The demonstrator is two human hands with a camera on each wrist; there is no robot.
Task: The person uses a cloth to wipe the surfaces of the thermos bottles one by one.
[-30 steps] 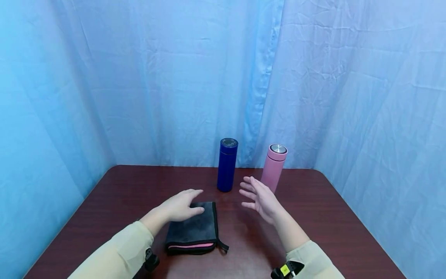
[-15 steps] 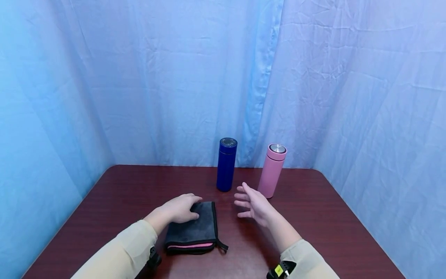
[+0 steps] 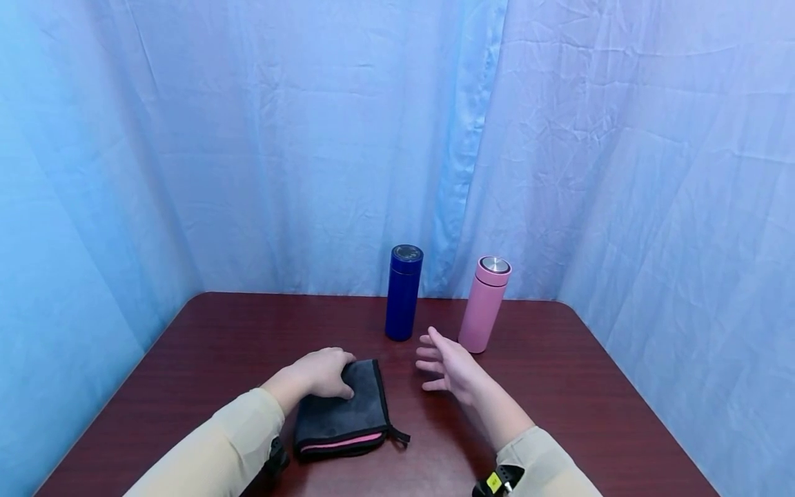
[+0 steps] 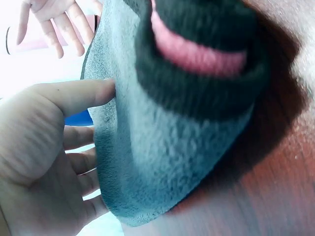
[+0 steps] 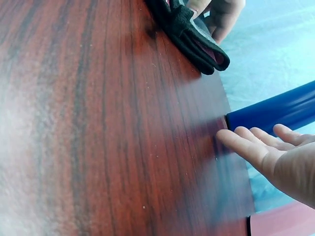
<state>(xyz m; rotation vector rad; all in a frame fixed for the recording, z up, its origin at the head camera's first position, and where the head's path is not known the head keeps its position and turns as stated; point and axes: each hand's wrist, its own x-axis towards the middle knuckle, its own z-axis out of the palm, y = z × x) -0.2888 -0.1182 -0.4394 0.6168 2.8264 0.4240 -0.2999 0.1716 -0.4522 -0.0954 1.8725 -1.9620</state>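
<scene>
A folded grey towel (image 3: 348,407) with black edging and a pink inner side lies on the table, a small loop sticking out at its near right corner. My left hand (image 3: 323,373) grips it at the far left side. In the left wrist view the thumb (image 4: 88,96) presses on the upper face while the fingers go behind the edge, their tips hidden by the cloth. To the right, my right hand (image 3: 456,369) is held in the air with its fingers spread and nothing in it, close in front of a pink thermos bottle (image 3: 484,307).
A blue thermos bottle (image 3: 404,293) stands upright toward the back of the dark red wooden table (image 3: 248,324), left of the pink one. Light blue curtains (image 3: 310,138) hang around the table's back and sides.
My left hand has come down onto the towel and taken hold of it; the towel has turned slightly. My right hand has drifted a little left and toward me, uncovering the pink bottle's base.
</scene>
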